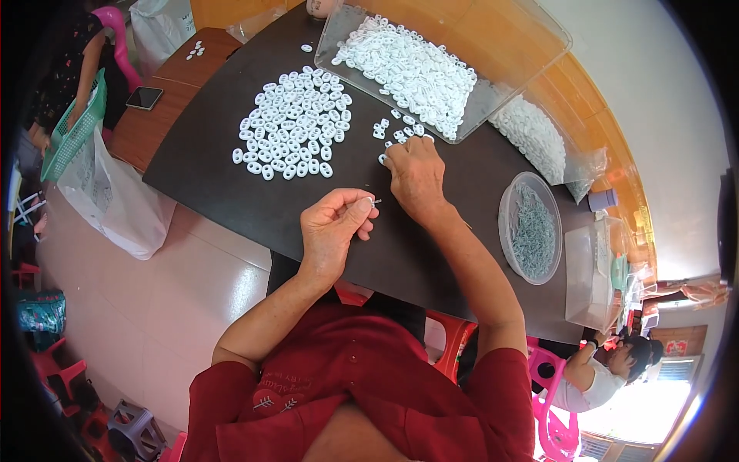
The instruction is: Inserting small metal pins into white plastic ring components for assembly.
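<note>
My left hand (335,223) is closed in a pinch above the near part of the dark table. Between its thumb and forefinger is a small screw (377,202); a bit of white shows beside it, mostly hidden by the fingers. Farther forward and to the right, my right hand (417,177) reaches down with bent fingers among loose white two-holed oval pieces (409,120). A white oval piece (382,159) shows at its fingertips, partly covered. Left of my hands, many similar ovals (296,127) lie spread in one broad patch.
A clear bin (362,81) heaped with white ovals stands at the back, beside a bag of them (531,138). A round tub (504,231) of grey screws and a clear box (585,277) sit right. A person with a green basket (77,127) is left; another person (593,377) is right.
</note>
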Motion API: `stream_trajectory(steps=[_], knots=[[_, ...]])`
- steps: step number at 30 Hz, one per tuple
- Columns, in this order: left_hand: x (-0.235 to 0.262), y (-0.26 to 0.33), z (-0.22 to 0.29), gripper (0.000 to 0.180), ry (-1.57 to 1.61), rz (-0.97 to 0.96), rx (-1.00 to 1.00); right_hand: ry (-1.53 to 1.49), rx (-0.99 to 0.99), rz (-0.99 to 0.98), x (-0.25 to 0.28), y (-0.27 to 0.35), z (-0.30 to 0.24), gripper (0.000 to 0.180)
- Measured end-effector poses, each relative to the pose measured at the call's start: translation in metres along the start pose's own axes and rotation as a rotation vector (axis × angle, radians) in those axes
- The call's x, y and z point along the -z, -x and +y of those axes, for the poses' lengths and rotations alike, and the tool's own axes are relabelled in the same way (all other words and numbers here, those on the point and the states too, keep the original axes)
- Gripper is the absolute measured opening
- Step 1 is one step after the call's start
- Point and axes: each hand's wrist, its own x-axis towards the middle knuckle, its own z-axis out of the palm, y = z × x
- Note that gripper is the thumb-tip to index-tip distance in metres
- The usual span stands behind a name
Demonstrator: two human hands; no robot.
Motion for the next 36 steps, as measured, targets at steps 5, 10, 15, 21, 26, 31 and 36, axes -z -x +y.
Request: stream_trajectory(steps=[5, 10, 15, 21, 26, 31, 36], knots=[[0.001, -0.001, 0.0, 0.014, 0.021, -0.005, -0.001, -0.109, 0.038, 0.008, 0.002, 0.0, -0.004, 0.011], [0.0, -0.001, 0.002, 0.015, 0.037, -0.001, 0.004, -0.211, 0.019, -0.014, 0.006, 0.002, -0.008, 0.01], [0.001, -0.001, 0.004, 0.015, 0.033, -0.026, 0.037, -1.027, -0.523, -0.196, 0.031, 0.006, -0.003, 0.016], [-0.005, 0.001, 0.011, 0.016, 0.031, -0.026, 0.04, -1.332, -0.746, -0.262, 0.056, 0.022, -0.013, 0.016], [-0.007, 0.004, 0.012, 0.018, -0.015, -0.037, 0.047, -1.416, -0.778, -0.238, 0.058, 0.026, -0.017, 0.016], [-0.009, 0.007, 0.012, 0.018, -0.044, -0.041, 0.038, -1.431, -0.777, -0.235, 0.056, 0.028, -0.019, 0.016], [-0.008, 0.009, 0.01, 0.022, -0.077, -0.071, 0.028, -1.423, -0.765, -0.259, 0.056, 0.029, -0.02, 0.016]])
